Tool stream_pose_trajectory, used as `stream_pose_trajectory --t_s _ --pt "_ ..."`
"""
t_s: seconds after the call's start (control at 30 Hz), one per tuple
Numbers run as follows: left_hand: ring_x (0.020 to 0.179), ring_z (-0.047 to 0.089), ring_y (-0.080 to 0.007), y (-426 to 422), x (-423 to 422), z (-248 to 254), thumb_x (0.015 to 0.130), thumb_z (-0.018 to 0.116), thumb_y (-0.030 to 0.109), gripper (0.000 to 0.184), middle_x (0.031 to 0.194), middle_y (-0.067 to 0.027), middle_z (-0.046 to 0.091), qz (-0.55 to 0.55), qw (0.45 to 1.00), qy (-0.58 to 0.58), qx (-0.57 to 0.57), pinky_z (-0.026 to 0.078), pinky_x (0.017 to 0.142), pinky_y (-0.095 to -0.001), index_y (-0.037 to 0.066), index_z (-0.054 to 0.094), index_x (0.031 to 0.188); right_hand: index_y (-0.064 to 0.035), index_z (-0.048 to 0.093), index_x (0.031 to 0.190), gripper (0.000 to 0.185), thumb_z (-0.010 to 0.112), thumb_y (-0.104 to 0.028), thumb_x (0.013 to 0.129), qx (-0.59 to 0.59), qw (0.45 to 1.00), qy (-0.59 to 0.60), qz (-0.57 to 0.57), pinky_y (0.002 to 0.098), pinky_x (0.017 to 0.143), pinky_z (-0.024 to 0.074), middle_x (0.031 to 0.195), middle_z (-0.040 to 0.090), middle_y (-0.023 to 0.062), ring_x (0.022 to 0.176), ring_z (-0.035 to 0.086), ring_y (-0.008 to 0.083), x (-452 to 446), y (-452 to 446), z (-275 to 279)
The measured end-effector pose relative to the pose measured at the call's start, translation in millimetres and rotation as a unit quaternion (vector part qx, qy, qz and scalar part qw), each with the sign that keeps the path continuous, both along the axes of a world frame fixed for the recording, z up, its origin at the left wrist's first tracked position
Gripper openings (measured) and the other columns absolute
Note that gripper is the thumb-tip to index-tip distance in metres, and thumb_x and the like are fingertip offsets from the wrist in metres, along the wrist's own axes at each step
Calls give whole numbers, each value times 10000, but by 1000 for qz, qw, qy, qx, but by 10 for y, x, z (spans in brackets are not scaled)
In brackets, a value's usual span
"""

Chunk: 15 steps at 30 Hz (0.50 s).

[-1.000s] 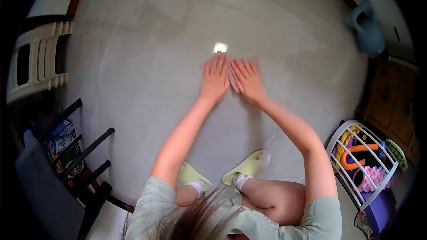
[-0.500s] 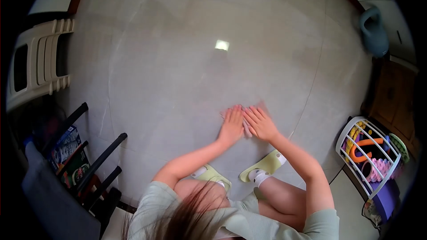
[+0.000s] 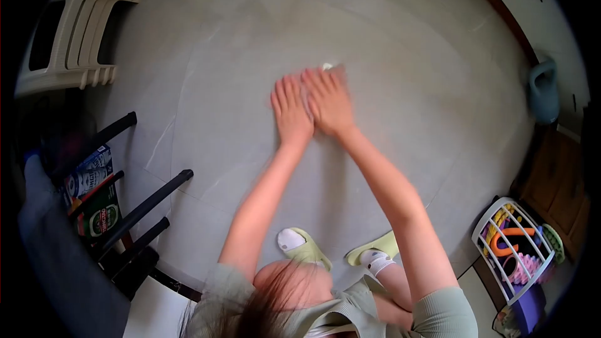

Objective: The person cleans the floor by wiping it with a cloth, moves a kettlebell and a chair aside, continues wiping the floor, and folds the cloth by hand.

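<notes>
My left hand [image 3: 292, 112] lies flat with its fingers stretched forward over the grey tiled floor [image 3: 400, 106]. Close against it on the right, my right hand [image 3: 330, 101] is also flat, palm down, fingers slightly apart. A thin, pale, cloth-like piece [image 3: 340, 73] shows past the right fingertips and in the gap between the hands. Most of it is hidden under my palms, and its edges are blurred. Both arms reach out straight ahead of my knees.
My feet in light green slippers [image 3: 307, 251] are below. Beige plastic stools [image 3: 84, 28] and black chair legs [image 3: 153, 200] stand left, beside boxes [image 3: 97, 194]. On the right are a blue-grey watering-can-like container [image 3: 544, 92] and a white basket [image 3: 494, 228] of colourful items.
Both hands have slid forward and slightly left across the floor, away from my feet, with the pale piece moving under them. The arms have straightened and the view has shifted.
</notes>
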<state>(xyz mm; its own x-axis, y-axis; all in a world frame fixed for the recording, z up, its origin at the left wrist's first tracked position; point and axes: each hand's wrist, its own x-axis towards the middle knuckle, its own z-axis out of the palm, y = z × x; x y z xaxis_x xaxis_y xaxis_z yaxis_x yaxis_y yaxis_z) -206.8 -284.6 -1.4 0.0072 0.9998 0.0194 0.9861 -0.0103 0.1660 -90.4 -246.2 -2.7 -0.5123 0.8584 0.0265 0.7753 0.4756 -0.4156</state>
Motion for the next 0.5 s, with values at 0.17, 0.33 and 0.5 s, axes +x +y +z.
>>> stream_pose_trajectory --t_s 0.17,0.33,0.5 --pt "1383 177 -391 -1332 120 110 898 373 303 647 1469 -252 234 8 991 45 -128 99 1138 -496 -106 261 1387 -50 378 1389 544 407 -258 887 -85 988 41 119 425 1135 155 1469 330 92 1377 254 280 146 -1061 135" --pt "1381 200 -379 -1695 227 149 882 385 307 649 1456 -244 272 -29 989 -11 -145 119 1132 -497 -104 292 1376 -51 381 1386 555 426 -256 873 -101 990 9 95 419 1129 184 1456 351 87 1370 273 255 348 -1429 215" --pt "1373 224 -373 -782 -100 4 893 390 263 600 1443 -237 303 -110 991 -73 -38 143 1120 -496 -83 310 1376 -41 368 1390 561 441 -240 871 -12 1000 -18 -10 432 1121 197 1451 355 98 1365 276 284 106 -836 66"
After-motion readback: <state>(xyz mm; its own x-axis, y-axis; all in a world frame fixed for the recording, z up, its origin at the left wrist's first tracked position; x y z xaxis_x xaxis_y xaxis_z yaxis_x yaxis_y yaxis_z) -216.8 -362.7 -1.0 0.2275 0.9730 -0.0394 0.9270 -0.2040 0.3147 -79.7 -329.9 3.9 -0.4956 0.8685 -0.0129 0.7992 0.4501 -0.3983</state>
